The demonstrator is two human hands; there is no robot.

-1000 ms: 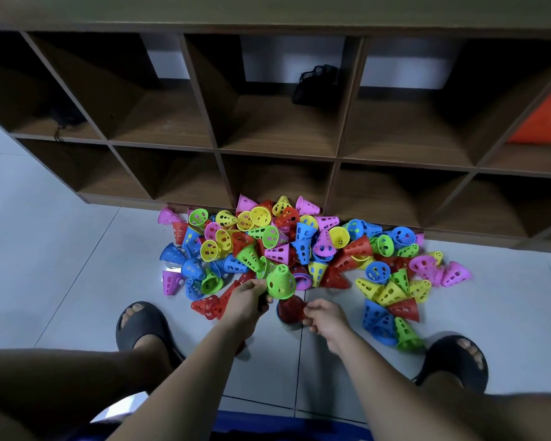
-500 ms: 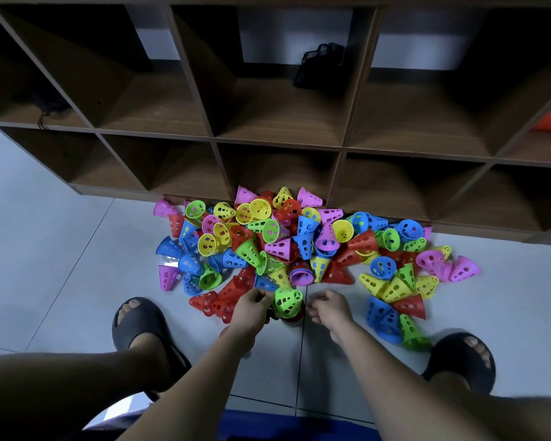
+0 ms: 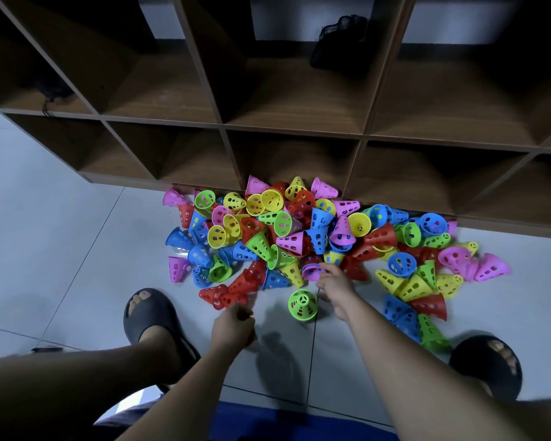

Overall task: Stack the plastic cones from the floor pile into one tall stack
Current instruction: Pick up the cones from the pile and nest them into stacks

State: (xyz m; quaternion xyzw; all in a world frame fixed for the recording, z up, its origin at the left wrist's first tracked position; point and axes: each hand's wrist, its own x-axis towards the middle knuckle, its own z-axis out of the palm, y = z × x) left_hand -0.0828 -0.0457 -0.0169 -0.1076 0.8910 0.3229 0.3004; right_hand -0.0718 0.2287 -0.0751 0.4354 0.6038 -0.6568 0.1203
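Perforated plastic cones (image 3: 318,232) in pink, yellow, red, blue and green lie in a loose pile on the pale grey tiled floor (image 3: 61,237), against the foot of a brown wooden cubby shelf (image 3: 291,127). One bright green holed cone (image 3: 303,304) stands upright with its narrow end up, just clear of the pile's near edge and between the two hands.

The right hand (image 3: 336,289) reaches over the pile edge with its fingers spread and extended, and its fingertips (image 3: 324,269) touch a magenta cone (image 3: 312,271). I cannot tell whether they pinch it.

The left hand (image 3: 234,326) is just beside a cluster of red cones (image 3: 223,296). Its fingers are curled inward, and I cannot tell whether they hold anything.

Feet in black slide sandals (image 3: 150,313) rest on either side. A black mesh bag (image 3: 337,43) sits in an upper cubby.
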